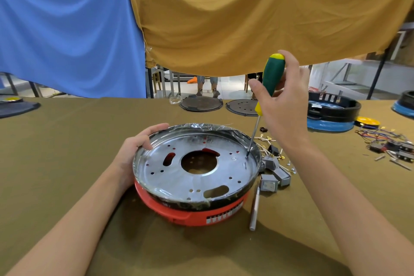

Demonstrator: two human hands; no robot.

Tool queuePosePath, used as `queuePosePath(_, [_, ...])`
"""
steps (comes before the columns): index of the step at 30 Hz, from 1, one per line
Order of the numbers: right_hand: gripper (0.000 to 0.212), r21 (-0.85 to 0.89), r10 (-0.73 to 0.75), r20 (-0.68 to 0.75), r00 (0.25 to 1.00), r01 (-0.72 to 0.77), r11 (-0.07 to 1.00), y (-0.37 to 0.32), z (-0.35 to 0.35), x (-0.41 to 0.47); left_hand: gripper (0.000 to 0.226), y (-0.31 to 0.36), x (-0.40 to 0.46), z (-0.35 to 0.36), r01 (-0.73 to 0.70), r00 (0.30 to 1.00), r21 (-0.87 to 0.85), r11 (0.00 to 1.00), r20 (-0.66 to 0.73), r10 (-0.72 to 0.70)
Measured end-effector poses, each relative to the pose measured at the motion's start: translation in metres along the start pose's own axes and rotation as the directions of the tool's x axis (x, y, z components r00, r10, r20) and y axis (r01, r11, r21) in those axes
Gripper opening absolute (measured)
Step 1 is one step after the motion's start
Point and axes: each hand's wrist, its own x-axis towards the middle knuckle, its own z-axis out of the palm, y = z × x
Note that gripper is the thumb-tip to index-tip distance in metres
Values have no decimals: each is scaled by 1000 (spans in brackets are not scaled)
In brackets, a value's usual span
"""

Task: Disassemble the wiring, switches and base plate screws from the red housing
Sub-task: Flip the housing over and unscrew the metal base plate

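Your left hand curls over the nine o'clock rim of the round red plastic housing, which sits mid-table on the olive cloth-covered table. Your right hand grips the green-and-yellow-handled screwdriver, its tip on the shiny perforated metal base plate at three o'clock. Grey rocker switches and loose white wires lie just beside the housing at three o'clock.

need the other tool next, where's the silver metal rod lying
In the head view the silver rod lies on the table just right of the red housing, below the grey switches.
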Motion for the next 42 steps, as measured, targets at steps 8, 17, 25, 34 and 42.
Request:
queuePosePath(8, [58,63,75,97,992,-81,995,-1,-1,0,66,0,0,-1,0,1000,-6,1000,8,0])
queuePosePath(17, [56,-41,35,-11,999,-35,999,-3,-7,7,66,0,-2,0,3,1000,-10,1000,13,-2])
queuePosePath(25, [47,-12,19,59,998,-19,1000,-3,-5,4,66,1,-3,-1,5,1000,-9,1000,16,-5])
queuePosePath(34, [54,-40,39,34,999,-37,998,-2,-5,6,67,2,-4,-1,1,1000,-10,1000,-9,-1])
queuePosePath(42, [47,10,-8,11,1000,8,1000,-4,-2,3,72,3,-8,-1,3,1000,-14,1000,-7,-3])
